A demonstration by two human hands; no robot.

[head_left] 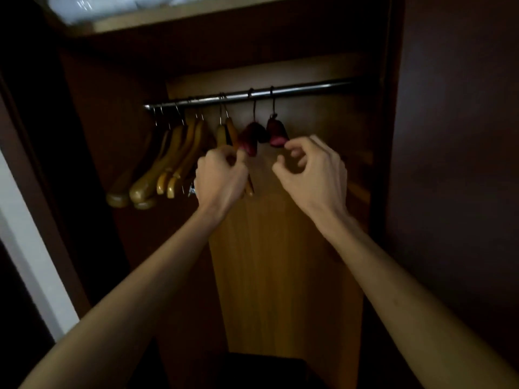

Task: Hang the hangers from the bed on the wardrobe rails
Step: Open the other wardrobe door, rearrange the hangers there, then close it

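A metal wardrobe rail (295, 89) runs across the open wardrobe. Several light wooden hangers (168, 164) hang bunched at its left end. Two more wooden hangers (224, 130) hang near the middle, and two dark red padded hangers (276, 131) hang to their right. My left hand (220, 178) grips an arm of the middle wooden hangers, whose tip shows below my fingers. My right hand (311, 167) is raised just below the end of the right red hanger, fingers curled, with nothing visible between them.
A shelf (168, 21) with white bedding in plastic sits above the rail. Dark wardrobe side walls (393, 136) stand on both sides, with a lighter wooden back panel (280, 248). A dark box (252, 369) sits at the bottom. A white door frame (31, 248) is at the left.
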